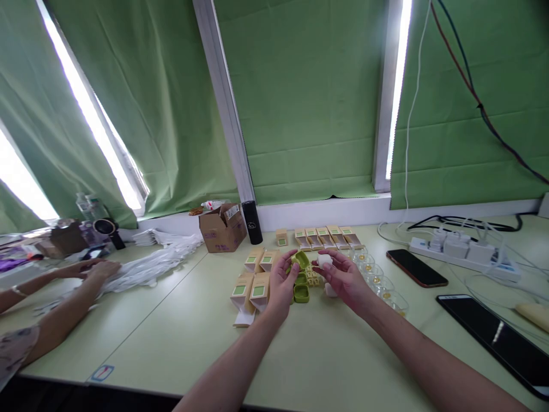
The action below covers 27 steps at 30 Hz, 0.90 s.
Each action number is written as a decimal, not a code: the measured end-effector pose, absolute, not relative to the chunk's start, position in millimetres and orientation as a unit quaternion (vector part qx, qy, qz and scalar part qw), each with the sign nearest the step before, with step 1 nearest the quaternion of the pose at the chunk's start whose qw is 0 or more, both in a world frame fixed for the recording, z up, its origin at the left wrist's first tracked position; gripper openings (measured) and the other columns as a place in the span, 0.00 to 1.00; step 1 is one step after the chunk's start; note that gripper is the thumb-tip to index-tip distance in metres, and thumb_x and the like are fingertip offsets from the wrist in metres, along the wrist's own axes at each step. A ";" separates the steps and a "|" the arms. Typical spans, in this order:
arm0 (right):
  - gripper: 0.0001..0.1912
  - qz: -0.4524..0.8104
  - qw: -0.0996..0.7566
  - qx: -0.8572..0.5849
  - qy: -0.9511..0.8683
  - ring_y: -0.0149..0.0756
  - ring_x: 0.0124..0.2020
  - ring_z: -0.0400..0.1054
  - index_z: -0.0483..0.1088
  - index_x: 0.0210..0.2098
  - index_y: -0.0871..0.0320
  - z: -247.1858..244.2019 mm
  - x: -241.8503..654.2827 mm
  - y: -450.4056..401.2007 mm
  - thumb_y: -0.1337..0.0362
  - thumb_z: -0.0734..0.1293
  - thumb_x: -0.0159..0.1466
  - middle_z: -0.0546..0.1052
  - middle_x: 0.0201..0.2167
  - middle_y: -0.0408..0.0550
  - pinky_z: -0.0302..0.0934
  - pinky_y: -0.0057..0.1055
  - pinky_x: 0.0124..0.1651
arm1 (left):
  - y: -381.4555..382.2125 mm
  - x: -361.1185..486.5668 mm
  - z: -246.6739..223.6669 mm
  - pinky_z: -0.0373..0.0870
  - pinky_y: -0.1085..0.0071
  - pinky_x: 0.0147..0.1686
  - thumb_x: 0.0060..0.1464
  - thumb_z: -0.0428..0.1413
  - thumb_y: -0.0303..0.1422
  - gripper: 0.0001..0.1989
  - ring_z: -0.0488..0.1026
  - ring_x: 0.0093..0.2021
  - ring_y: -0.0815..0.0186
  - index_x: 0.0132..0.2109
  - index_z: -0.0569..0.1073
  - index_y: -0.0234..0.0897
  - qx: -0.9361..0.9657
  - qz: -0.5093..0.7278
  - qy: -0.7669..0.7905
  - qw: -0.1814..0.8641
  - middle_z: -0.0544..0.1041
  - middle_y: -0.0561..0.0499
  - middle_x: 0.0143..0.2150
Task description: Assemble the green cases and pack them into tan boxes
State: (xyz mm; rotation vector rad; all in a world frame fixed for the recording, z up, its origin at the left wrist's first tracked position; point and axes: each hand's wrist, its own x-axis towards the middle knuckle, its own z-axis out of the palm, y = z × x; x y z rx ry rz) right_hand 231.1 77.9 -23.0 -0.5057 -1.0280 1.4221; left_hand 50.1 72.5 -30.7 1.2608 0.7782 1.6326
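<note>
My left hand [282, 281] is closed on a small olive-green square cup [302, 260], held up over the table. In the fingers of my right hand [348, 280] is a small white rounded block [325, 261], close to the cup's right side. Below the hands stand more green cups [301, 294], beside several small yellowish pieces [314, 279]. Another white block [330, 290] lies partly hidden under my right hand. Clear plastic shells [377, 279] with yellow centres line up to the right, partly covered by my right hand and wrist.
Kraft boxes with green labels [242, 289] stand to the left, and a row of others [326, 237] behind. Farther back are a cardboard carton [223, 229] and black bottle [251, 222]. Phone [416, 267], tablet [493, 337] and power strip [465, 256] lie right. Another person's hands [96, 269] touch white material.
</note>
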 end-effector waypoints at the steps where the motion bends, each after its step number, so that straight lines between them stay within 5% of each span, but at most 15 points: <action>1: 0.26 0.608 0.613 -0.227 -0.451 0.43 0.46 0.78 0.80 0.44 0.50 -22.6 231.3 77.5 0.53 0.85 0.48 0.82 0.42 0.46 0.70 0.46 0.59 | 71.8 50.3 -29.8 0.74 0.63 0.54 0.55 0.69 0.47 0.28 0.77 0.55 0.56 0.58 0.77 0.40 0.514 0.659 0.319 0.447 0.81 0.42 0.55; 9: 0.31 0.539 0.654 -0.280 -0.452 0.41 0.43 0.77 0.77 0.44 0.53 -28.7 229.0 82.1 0.53 0.86 0.45 0.81 0.43 0.47 0.72 0.36 0.46 | 69.3 52.6 -25.9 0.76 0.64 0.51 0.57 0.66 0.50 0.28 0.78 0.51 0.57 0.59 0.78 0.41 0.539 0.642 0.340 0.426 0.82 0.44 0.54; 18: 0.27 0.510 0.634 -0.296 -0.501 0.45 0.42 0.77 0.80 0.44 0.53 -28.4 227.7 81.8 0.46 0.83 0.50 0.84 0.39 0.50 0.73 0.40 0.46 | 67.9 53.6 -26.8 0.77 0.68 0.45 0.59 0.63 0.53 0.29 0.78 0.41 0.62 0.60 0.78 0.41 0.567 0.624 0.353 0.405 0.82 0.47 0.45; 27: 0.26 0.501 0.624 -0.298 -0.521 0.44 0.37 0.77 0.79 0.42 0.53 -30.7 225.1 82.7 0.44 0.82 0.51 0.83 0.36 0.49 0.73 0.41 0.42 | 75.6 52.2 -36.1 0.78 0.64 0.47 0.58 0.64 0.53 0.30 0.79 0.45 0.57 0.60 0.79 0.41 0.590 0.614 0.365 0.376 0.82 0.44 0.48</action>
